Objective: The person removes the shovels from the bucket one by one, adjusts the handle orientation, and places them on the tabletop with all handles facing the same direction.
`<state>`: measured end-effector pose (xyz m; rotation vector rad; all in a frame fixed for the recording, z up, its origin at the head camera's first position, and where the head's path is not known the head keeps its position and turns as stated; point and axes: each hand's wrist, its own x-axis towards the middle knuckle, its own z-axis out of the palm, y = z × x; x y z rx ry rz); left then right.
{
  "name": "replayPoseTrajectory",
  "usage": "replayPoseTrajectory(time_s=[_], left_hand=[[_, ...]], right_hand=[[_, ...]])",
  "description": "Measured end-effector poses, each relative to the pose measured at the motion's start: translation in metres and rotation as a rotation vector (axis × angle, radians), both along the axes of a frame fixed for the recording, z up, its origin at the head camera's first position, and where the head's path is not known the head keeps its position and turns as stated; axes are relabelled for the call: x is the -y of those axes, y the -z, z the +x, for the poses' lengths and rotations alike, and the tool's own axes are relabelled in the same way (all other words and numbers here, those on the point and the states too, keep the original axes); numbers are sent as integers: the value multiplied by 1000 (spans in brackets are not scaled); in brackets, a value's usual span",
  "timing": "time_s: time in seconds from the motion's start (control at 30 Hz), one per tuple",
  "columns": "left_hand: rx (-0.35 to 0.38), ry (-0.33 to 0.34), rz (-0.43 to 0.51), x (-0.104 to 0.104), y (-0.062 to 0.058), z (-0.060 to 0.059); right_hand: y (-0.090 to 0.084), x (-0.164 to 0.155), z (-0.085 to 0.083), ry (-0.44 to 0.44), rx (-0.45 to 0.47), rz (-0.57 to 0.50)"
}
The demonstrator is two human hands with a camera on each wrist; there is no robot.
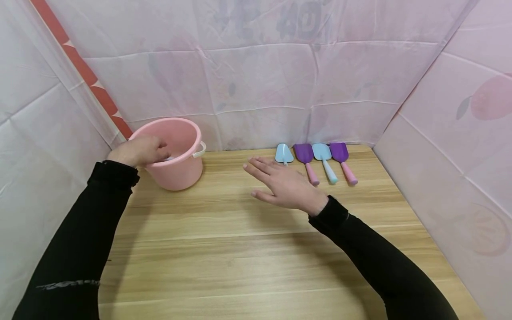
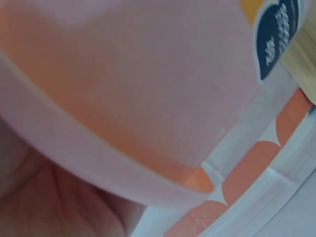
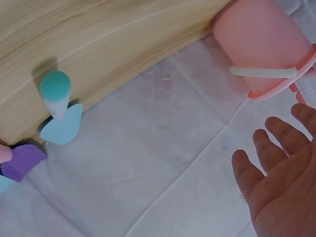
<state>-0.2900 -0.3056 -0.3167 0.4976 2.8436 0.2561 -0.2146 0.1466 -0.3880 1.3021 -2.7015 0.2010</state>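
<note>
The smooth round pink plastic bucket (image 1: 176,155) stands upright at ten o'clock on the wooden table (image 1: 256,249), mouth up. The left hand (image 1: 138,150) curls over its rim (fingers inside); the right hand (image 1: 284,184) hovers flat, fingers spread.

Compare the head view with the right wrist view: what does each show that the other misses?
Only the head view shows the left hand gripping the rim of the round pink plastic bucket, both black sleeves, and the full row of four toy shovels, including the far purple shovel with pink handle. Only the right wrist view shows the palm side of the open right hand and the light blue shovel's teal handle end. Both share the bucket with its white handle, the wooden tabletop and the pale pink backdrop sheet.
</note>
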Motion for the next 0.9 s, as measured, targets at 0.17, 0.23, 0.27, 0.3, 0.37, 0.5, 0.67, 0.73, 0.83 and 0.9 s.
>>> replayPoseTrajectory(time_s=[0.17,0.23,0.27,0.3,0.37,0.5,0.67,0.73,0.83,0.9], left_hand=[[97,-9,-10,4,1,-4],[123,-10,-25,6,0,-5],[132,-12,-31,6,0,-6],[144,-16,-34,7,0,-6],[183,-39,-27,8,0,-8],[252,-90,-10,8,0,-11],[257,-100,-30,9,0,-12],[260,-104,-26,10,0,-13],[260,-106,-14,10,0,-13],[258,-103,-3,10,1,-13]], right_hand=[[0,2,1,-15,-5,20],[1,3,2,-19,-3,23],[1,3,2,-20,-1,22],[1,4,2,-21,-2,21],[1,4,3,-24,-3,17],[3,4,3,-24,7,16],[5,4,2,-26,9,18],[6,4,2,-27,5,19],[6,4,2,-26,4,18],[6,3,2,-26,5,16]])
